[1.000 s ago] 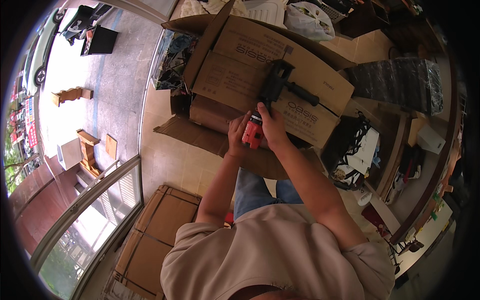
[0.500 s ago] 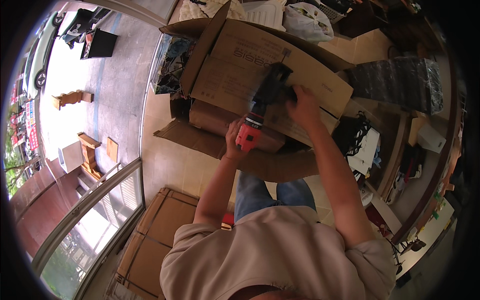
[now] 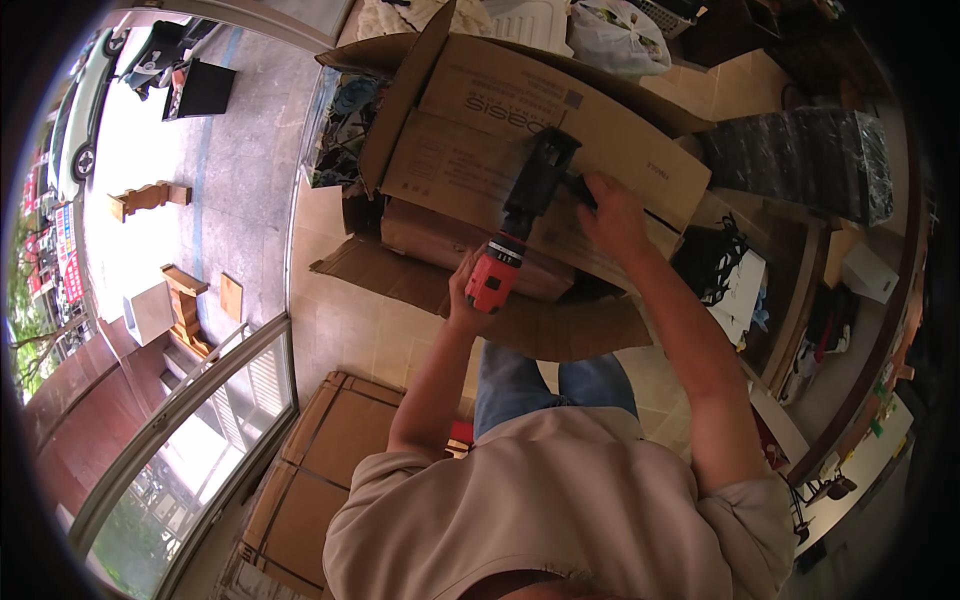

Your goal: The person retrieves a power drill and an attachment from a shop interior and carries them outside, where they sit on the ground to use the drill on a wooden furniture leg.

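My left hand [image 3: 464, 292] is wrapped round the body of a red and black cordless drill [image 3: 490, 284], held at a slant over an open cardboard box. A long black attachment [image 3: 540, 170] extends from the drill's chuck, away from me, with a thin dark piece sticking out at its far end. My right hand [image 3: 612, 218] is closed on a black side handle [image 3: 581, 190] that joins the attachment. Beneath the tool lies the printed brown cardboard box [image 3: 450, 150], its flaps spread. The drill's grip is mostly hidden by my left hand.
A strapped carton [image 3: 325, 460] stands to my left, beside a glass door frame [image 3: 180, 420]. Wooden pieces [image 3: 185, 310] sit outside on the pavement. Right of the box are a plastic-wrapped dark package [image 3: 800, 165] and cluttered shelving [image 3: 850, 270]. A white plastic bag [image 3: 620, 38] lies beyond the box.
The whole view has shifted slightly. The drill's collar shows different markings, and my right hand with the side handle sits a little lower relative to the attachment. Both hands keep their hold.
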The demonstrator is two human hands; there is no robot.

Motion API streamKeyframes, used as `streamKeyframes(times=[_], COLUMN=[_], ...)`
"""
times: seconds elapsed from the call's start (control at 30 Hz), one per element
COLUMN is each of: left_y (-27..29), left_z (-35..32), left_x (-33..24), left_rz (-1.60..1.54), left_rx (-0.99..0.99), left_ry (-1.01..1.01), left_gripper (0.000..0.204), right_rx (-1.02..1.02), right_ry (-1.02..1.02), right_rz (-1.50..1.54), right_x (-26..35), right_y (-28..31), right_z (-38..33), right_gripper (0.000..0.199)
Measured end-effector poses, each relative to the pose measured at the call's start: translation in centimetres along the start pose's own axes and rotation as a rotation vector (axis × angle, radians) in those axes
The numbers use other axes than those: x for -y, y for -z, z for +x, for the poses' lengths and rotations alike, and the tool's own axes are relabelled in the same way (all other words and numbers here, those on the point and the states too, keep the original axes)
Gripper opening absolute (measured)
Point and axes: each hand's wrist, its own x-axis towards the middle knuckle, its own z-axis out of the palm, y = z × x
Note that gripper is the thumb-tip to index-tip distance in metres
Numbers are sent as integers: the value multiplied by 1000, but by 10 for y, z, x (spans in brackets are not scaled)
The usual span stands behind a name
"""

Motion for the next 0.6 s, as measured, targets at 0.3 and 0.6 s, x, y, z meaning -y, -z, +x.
streamKeyframes(times=[0.3, 0.6], left_y=[-10, 31], left_z=[-38, -32], left_x=[7, -35], left_rz=[-178, -431], left_rx=[50, 24], left_ry=[435, 471], left_gripper=[25, 31], right_rx=[-57, -77], right_ry=[-19, -113], right_rz=[6, 126], right_x=[8, 72], right_y=[-10, 56], right_z=[-14, -18], right_gripper=[39, 34])
